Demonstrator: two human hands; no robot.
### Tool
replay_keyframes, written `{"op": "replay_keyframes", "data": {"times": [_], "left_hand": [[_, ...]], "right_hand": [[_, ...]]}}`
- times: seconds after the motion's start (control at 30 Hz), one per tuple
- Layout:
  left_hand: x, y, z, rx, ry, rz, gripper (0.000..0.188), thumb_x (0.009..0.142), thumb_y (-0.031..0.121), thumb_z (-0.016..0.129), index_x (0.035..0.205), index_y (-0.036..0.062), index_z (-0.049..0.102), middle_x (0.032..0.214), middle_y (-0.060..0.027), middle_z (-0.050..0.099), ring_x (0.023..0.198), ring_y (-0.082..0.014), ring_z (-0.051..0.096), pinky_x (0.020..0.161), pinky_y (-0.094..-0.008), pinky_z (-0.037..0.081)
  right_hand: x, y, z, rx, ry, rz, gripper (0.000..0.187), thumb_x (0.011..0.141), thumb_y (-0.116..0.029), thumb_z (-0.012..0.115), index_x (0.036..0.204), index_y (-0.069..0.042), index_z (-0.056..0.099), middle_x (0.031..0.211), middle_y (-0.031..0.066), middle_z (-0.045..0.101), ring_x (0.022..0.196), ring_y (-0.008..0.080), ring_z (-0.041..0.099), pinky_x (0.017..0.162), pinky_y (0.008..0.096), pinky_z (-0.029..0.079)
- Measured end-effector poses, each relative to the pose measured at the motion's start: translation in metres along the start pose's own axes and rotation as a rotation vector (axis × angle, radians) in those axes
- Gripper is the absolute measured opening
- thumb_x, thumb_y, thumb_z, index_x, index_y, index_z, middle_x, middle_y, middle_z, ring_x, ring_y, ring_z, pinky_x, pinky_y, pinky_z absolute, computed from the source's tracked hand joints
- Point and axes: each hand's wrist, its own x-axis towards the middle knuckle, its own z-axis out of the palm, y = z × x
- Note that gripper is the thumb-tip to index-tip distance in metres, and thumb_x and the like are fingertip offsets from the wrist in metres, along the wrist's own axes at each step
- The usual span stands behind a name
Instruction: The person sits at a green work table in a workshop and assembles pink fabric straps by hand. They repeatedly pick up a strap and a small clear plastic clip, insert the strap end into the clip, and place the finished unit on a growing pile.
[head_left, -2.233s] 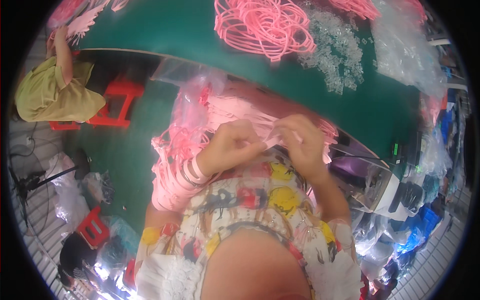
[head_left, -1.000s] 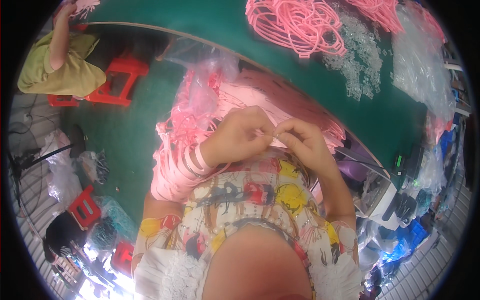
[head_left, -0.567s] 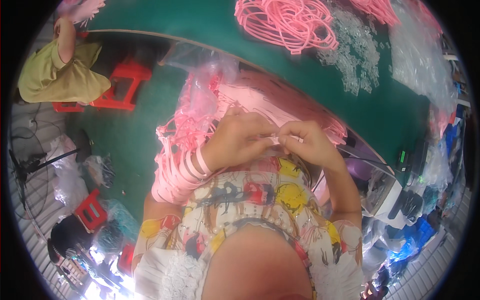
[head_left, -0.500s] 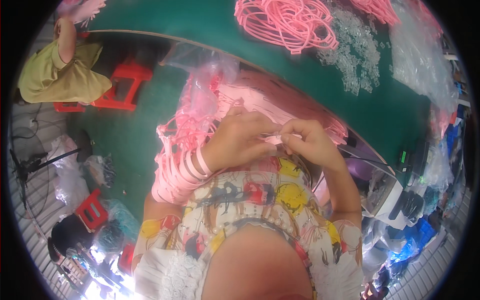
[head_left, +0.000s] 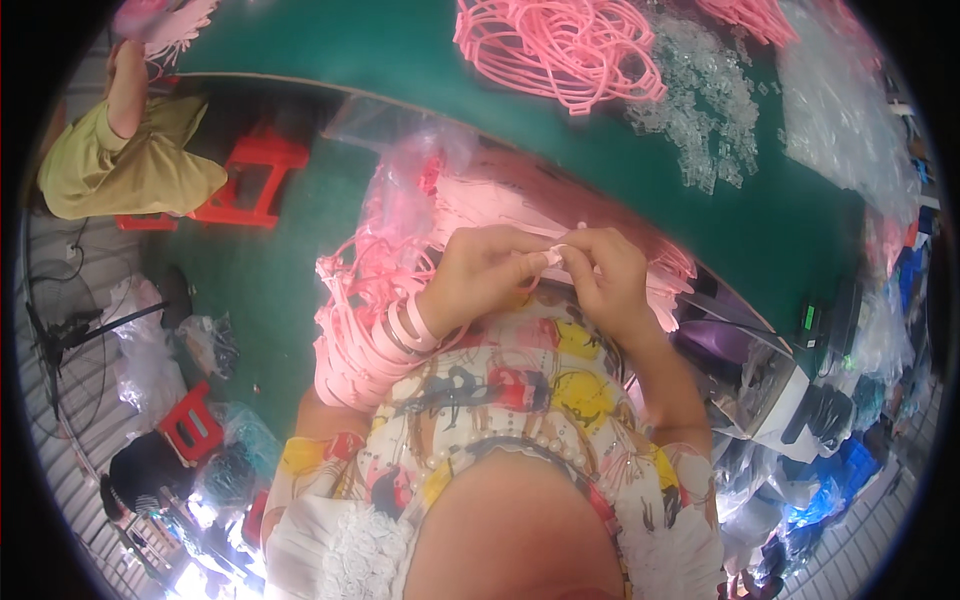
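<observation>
In front of my waist, my left hand point(head_left: 480, 275) and my right hand point(head_left: 612, 285) meet fingertip to fingertip. Both pinch a small end of a thin pink strap point(head_left: 553, 257); whether a clear piece is on it I cannot tell. Many pink strap loops point(head_left: 352, 362) hang round my left wrist and forearm. Just beyond my hands, a thick stack of flat pink strips point(head_left: 485, 205) lies below the table edge, partly hidden by my hands.
On the green table point(head_left: 330, 40) lie a tangle of pink cords point(head_left: 560, 50), a heap of small clear plastic pieces point(head_left: 705, 110) and clear plastic bags point(head_left: 850, 110). A co-worker in a yellow-green garment point(head_left: 130, 165) is at far left, near a red stool point(head_left: 255, 175).
My fingertips have come closer together, both pinching the strap end. The right hand has shifted slightly left, and its fingers bend more over the strap.
</observation>
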Motion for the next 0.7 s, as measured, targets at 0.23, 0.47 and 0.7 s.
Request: {"op": "replay_keyframes", "data": {"times": [0.23, 0.47, 0.7], "left_hand": [[0.003, -0.005, 0.000, -0.198, 0.051, -0.078, 0.018, 0.089, 0.008, 0.062, 0.102, -0.0025, 0.067, 0.085, -0.0052, 0.067, 0.073, -0.0098, 0.060, 0.062, -0.0228, 0.049], [-0.003, 0.010, -0.012, 0.326, -0.031, 0.014, 0.021, 0.084, 0.018, 0.070, 0.093, -0.0004, 0.067, 0.083, -0.0054, 0.068, 0.075, -0.0087, 0.059, 0.069, -0.0248, 0.044], [-0.011, 0.010, -0.018, 0.731, 0.033, 0.477, 0.025, 0.079, 0.033, 0.070, 0.082, 0.0081, 0.067, 0.074, -0.0045, 0.064, 0.070, -0.0222, 0.057, 0.082, -0.0387, 0.032]], "right_hand": [[-0.002, 0.002, 0.014, 0.208, 0.037, 0.208, 0.005, 0.082, -0.003, 0.063, 0.087, -0.001, 0.061, 0.077, 0.0124, 0.064, 0.066, 0.0282, 0.060, 0.060, 0.0370, 0.046], [0.004, -0.014, 0.005, -0.046, 0.020, -0.145, 0.012, 0.075, -0.001, 0.067, 0.085, -0.002, 0.061, 0.076, 0.0116, 0.063, 0.064, 0.0287, 0.058, 0.059, 0.0381, 0.044], [0.009, -0.026, 0.001, -0.120, -0.030, -0.351, 0.016, 0.072, 0.001, 0.067, 0.086, -0.002, 0.059, 0.076, 0.0106, 0.060, 0.061, 0.0291, 0.055, 0.058, 0.0384, 0.042]]}}
